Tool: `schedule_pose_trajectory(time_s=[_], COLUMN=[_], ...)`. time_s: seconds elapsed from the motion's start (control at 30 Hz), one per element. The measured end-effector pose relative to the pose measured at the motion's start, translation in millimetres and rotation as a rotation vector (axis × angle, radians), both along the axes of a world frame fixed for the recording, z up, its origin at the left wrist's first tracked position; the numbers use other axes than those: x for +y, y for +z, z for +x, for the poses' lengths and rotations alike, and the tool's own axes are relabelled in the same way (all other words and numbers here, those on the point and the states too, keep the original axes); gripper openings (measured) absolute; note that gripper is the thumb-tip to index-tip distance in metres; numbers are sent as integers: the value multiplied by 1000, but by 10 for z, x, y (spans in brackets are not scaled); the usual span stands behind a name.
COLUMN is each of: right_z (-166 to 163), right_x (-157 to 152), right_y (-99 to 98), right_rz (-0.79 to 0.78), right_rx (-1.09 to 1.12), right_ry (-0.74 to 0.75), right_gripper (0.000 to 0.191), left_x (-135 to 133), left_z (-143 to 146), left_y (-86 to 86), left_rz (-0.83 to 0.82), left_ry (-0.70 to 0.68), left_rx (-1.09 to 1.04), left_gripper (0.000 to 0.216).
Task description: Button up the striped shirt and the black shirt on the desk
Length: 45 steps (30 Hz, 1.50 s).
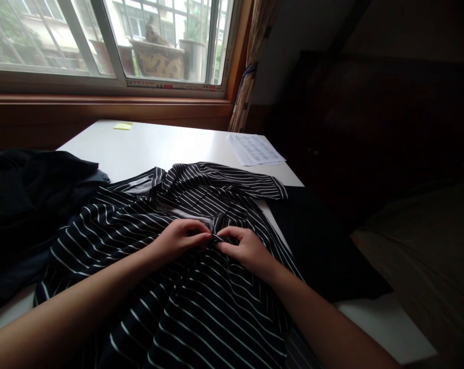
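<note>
A black shirt with white stripes (pixel 216 297) lies spread over the table, its collar towards the window and one sleeve stretched to the right. My left hand (pixel 183 234) pinches the cloth along the front opening, thumb and forefinger together. Right beside it, my right hand (pixel 245 248) grips the same bit of fabric between thumb and fingers. The fingertips of both hands almost meet there, and the cloth between them is bunched up. Whether a button sits under the fingertips I cannot tell.
Dark folded clothing (pixel 27 205) is heaped at the left, and a black garment (pixel 324 246) lies at the right. On the white table (pixel 170 141) are printed papers (pixel 257 149) and a yellow sticky note (pixel 123 126). A window (pixel 158 46) and a curtain (pixel 247 77) stand behind.
</note>
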State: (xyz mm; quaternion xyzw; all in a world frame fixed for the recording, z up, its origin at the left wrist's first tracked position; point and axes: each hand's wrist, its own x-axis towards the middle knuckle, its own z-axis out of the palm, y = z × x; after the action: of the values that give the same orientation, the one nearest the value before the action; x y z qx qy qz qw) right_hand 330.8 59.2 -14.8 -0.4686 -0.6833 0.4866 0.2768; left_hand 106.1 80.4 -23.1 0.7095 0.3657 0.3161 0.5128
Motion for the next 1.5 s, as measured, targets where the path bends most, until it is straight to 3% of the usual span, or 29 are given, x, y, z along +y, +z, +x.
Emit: schedule_pose_trajectory(time_s=[0.37, 0.83, 1.5], right_z=[-16, 9, -12], right_x=[13, 37, 23], right_y=[-4, -51, -70], right_rz=[-8, -9, 87], right_rx=[14, 19, 80], right_ry=[5, 25, -32], right_gripper=[17, 19, 15], left_x=[1, -36, 0], left_z=[14, 50, 35], left_y=[-33, -61, -94], left_rz=[159, 228, 353], left_ry=[-66, -11, -77], left_rx=[69, 103, 76], left_gripper=[24, 21, 28])
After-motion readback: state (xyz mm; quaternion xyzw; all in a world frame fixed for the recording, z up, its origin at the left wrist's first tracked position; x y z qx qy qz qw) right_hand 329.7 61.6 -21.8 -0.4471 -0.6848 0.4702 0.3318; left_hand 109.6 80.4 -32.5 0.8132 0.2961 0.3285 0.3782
